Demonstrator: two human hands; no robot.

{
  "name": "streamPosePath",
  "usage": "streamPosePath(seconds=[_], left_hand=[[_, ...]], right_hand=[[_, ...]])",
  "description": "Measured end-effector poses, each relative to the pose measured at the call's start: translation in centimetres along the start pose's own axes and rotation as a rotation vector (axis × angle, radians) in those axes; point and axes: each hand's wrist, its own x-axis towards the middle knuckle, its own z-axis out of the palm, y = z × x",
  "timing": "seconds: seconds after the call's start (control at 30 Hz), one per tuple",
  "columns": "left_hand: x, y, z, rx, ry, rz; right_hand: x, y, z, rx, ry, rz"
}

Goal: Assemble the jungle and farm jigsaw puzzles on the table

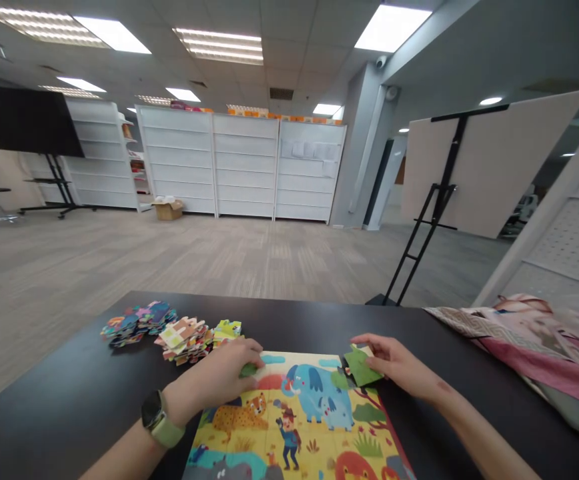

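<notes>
An animal jigsaw puzzle (307, 427) lies on the dark table in front of me, showing elephants, a leopard and a figure in a hat. My right hand (387, 360) pinches a green puzzle piece (362, 367) between thumb and fingers. That piece is tilted over a dark gap at the puzzle's upper right corner. At the upper left corner, my left hand (227, 370) has its fingers bent around a green piece (249, 369), mostly covered by the hand. Whether that piece is fitted into the puzzle is hidden.
Piles of loose pieces lie at the table's far left: a blue-purple pile (139, 321), a pinkish pile (184, 340) and a yellow-green pile (227, 331). Patterned fabric (534, 340) covers the right side of the table. A black stand (429, 213) rises behind it.
</notes>
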Motion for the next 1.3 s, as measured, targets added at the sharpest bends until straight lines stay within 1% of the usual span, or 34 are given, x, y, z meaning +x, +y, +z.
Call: streamPosePath(seconds=[0.1, 0.23, 0.37, 0.5, 0.6, 0.73, 0.9, 0.97, 1.1, 1.23, 1.3], left_hand=[[-0.1, -0.1, 0.0, -0.009, 0.017, -0.012], [0.1, -0.2, 0.0, -0.010, 0.008, -0.021], [0.1, 0.0, -0.1, -0.010, 0.000, -0.042], [0.1, 0.4, -0.2, 0.000, 0.010, -0.090], [0.1, 0.5, -0.1, 0.001, 0.021, -0.087], [0.1, 0.3, 0.1, -0.006, 0.027, -0.077], [-0.1, 0.2, 0.3, 0.009, 0.040, -0.056], [-0.2, 0.5, 0.3, 0.031, 0.035, -0.044], [-0.5, 1.4, 0.0, 0.081, 0.022, -0.032], [-0.9, 2.1, -0.6, 0.106, -0.010, -0.030], [-1.2, 2.3, -0.8, 0.109, -0.056, -0.030]], right_hand=[[0.0, -0.3, -0.2, 0.045, 0.025, -0.034], [-0.1, -0.8, -0.5, 0.099, 0.004, -0.071], [-0.1, -0.5, -0.5, -0.055, 0.031, -0.060], [0.4, 0.2, 0.1, -0.153, -0.023, -0.050], [0.7, 0.5, 0.5, -0.212, -0.013, -0.053], [0.6, 0.4, 0.5, -0.228, -0.010, -0.052], [0.3, 0.2, 0.7, -0.169, -0.080, -0.032], [0.2, 0.1, 0.8, -0.231, -0.081, -0.046], [0.1, -0.3, 0.7, -0.453, -0.046, -0.122], [-0.1, -0.7, 0.4, -0.511, -0.053, -0.143], [-0.1, -0.9, 0.5, -0.528, -0.062, -0.152]])
